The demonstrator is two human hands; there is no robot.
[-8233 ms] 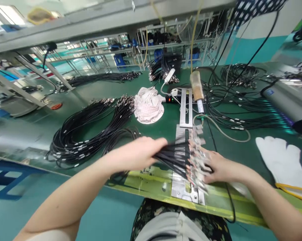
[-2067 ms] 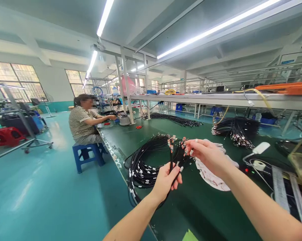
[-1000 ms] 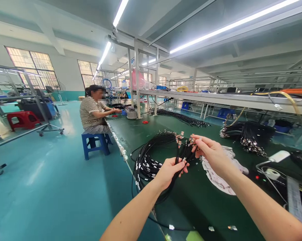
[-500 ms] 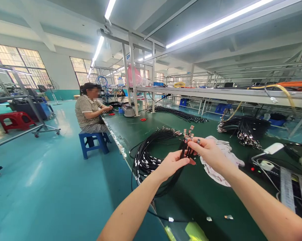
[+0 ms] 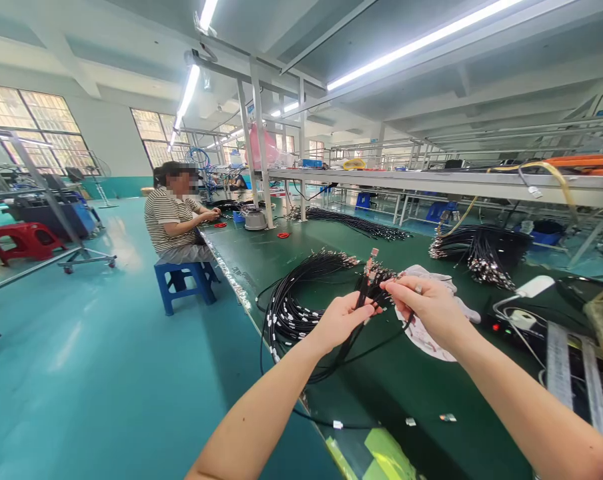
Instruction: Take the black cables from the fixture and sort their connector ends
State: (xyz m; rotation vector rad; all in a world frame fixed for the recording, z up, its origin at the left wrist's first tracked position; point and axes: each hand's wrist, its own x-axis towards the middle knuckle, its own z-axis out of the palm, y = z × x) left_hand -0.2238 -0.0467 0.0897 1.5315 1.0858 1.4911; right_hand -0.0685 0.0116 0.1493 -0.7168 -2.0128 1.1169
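Observation:
My left hand (image 5: 342, 321) is closed around a bunch of black cables (image 5: 364, 288), their metal connector ends pointing up. Just right of it, my right hand (image 5: 426, 299) pinches a single black cable (image 5: 381, 345), which sags back toward the left; its tip is hidden by the fingers. A large curved bundle of black cables (image 5: 287, 303) with white labels lies on the green table (image 5: 421, 390) beyond my left hand. Under my right hand is a crumpled white cloth (image 5: 431, 343) with reddish marks.
Small connector pieces (image 5: 447, 418) and yellow-green tape (image 5: 386, 457) lie near the front edge. More cable bundles (image 5: 481, 250) sit at the back right, beside a power strip with a white plug (image 5: 521, 320). A person in a striped shirt (image 5: 174, 217) sits on a blue stool (image 5: 184, 283).
My right hand has moved slightly right, away from the connector ends above my left hand, drawing one cable apart from the bunch. The view has shifted slightly.

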